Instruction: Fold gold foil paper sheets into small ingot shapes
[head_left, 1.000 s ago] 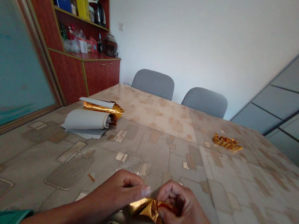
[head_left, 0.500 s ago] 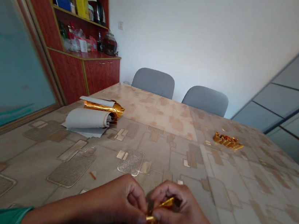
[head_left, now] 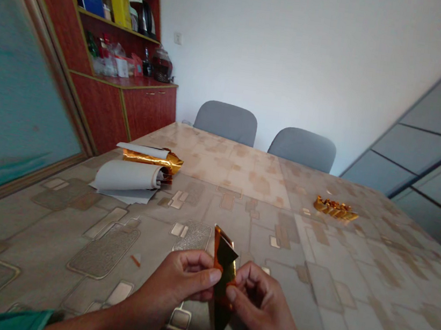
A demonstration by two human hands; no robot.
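Note:
Between both hands stands a folded piece of shiny gold foil paper (head_left: 228,260), its pointed tip upward and its lower end hanging toward the table. My left hand (head_left: 185,277) pinches its left edge between thumb and fingers. From the other side, my right hand (head_left: 258,294) grips the right edge, thumb in front. At the table's right side lies a row of folded gold foil pieces (head_left: 334,208), apart from both hands. Rolled sheets (head_left: 132,176) with a pale grey backing rest at the left, and a gold foil roll (head_left: 150,158) lies just behind them.
A patterned cloth covers the table (head_left: 247,212). A tiny orange scrap (head_left: 135,260) lies left of my hands. Two grey chairs (head_left: 226,121) stand at the far edge before a white wall. At the back left is a red-brown cabinet (head_left: 147,106) holding bottles and a kettle.
The gold foil paper has been raised and turned from lying low between my fingers to nearly upright. My hands have shifted slightly apart, both still pinching it.

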